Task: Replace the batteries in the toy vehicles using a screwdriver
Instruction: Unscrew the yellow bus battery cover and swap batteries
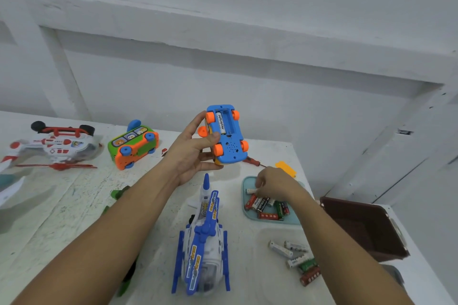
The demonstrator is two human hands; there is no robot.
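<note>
My left hand holds the blue toy car up off the bench, just above the middle of the frame. My thumb is curled over one side and my fingers wrap the other. The car's underside faces me, orange wheels outward. Its battery compartment is uncovered, and one fitted battery with a white label lies along the left slot, while the slot beside it looks bare.

My right hand is down at the teal tray, right of centre and well apart from the left. Its fingers are curled, and the tips pinch the end of a white battery at the tray's upper edge. The other tray batteries, red, black and green, lie in a heap just below my knuckles.

Behind the tray lies the red-handled screwdriver, partly hidden by the car, with a yellow cover just to its right. A blue and white helicopter sits on the bench at the lower centre, between my forearms. Loose batteries are scattered at the lower right, near a brown box. At the left, a green and orange bus lies on its side, and a red and white helicopter rests upside down.
</note>
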